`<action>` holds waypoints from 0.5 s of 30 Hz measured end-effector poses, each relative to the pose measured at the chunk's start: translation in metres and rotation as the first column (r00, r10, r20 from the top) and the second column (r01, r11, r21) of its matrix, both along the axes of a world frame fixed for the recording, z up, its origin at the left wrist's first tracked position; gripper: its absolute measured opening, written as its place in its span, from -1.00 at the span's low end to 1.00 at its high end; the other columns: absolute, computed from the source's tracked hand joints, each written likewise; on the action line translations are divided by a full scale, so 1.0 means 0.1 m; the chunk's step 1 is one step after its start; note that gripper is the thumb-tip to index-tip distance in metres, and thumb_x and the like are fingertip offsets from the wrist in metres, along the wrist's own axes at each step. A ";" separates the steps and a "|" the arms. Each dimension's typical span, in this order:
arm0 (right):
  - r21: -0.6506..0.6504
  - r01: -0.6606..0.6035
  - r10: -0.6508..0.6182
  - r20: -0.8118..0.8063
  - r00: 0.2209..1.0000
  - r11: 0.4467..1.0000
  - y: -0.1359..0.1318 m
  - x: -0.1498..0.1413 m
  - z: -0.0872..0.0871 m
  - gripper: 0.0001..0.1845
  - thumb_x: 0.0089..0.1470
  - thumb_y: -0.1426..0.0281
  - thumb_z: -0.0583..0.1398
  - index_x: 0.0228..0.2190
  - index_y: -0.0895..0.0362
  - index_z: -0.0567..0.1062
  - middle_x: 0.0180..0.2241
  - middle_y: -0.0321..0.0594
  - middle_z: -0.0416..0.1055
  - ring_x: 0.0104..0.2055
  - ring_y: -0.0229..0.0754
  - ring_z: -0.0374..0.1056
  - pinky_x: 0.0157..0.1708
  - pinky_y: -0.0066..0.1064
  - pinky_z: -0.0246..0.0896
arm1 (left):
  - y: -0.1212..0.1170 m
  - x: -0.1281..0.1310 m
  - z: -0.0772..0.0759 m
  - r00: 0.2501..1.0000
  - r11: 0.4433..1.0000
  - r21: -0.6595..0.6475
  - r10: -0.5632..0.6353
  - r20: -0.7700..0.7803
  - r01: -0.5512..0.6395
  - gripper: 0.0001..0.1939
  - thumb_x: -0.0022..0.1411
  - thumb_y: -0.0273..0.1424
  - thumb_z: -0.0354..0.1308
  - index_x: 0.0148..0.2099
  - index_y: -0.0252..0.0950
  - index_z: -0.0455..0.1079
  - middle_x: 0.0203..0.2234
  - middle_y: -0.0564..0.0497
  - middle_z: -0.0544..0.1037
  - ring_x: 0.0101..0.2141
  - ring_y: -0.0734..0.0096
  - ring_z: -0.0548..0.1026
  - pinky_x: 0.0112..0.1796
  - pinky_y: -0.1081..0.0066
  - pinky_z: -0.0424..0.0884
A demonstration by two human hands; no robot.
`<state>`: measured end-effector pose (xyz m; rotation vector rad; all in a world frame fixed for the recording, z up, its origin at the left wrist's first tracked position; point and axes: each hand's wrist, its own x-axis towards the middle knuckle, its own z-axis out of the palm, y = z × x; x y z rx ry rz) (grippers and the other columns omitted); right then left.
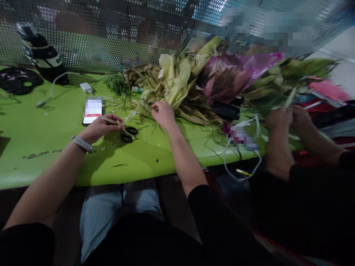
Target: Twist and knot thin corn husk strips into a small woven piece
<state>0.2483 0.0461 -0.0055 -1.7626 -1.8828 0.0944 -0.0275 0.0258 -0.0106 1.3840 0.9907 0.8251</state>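
Observation:
My left hand (102,128) is closed in a pinch on a pale, narrow strip of corn husk (111,120), just above the table. Black-handled scissors (130,133) lie right beside its fingertips, their blades hard to make out. With the fingers pressed together, my right hand (164,115) is at the front edge of a heap of dried corn husks (177,83), pinching at a husk there. Its fingertips partly cover what they grip. A lit phone (93,111) lies flat behind my left hand.
On the green table (55,155) stand a black bottle (46,55) and a white charger (86,88) with its cable. A bundle of green string (116,84) and a pink plastic bag (222,75) border the husks. At right, a co-worker's hands (280,118) hold a husk strip.

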 end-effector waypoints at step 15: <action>0.046 0.051 -0.050 -0.029 0.998 0.998 0.02 0.03 0.03 -0.82 0.15 0.39 0.12 -0.30 0.14 0.52 -0.15 -0.07 0.41 -0.13 -0.05 0.37 -0.09 -0.17 0.31 | -0.02 -0.01 0.08 0.986 0.985 -0.123 0.135 0.095 -0.123 -0.70 -0.08 -0.41 0.44 -0.26 -0.26 0.47 -0.43 0.01 0.62 -0.40 0.34 0.62 -0.38 0.44 0.48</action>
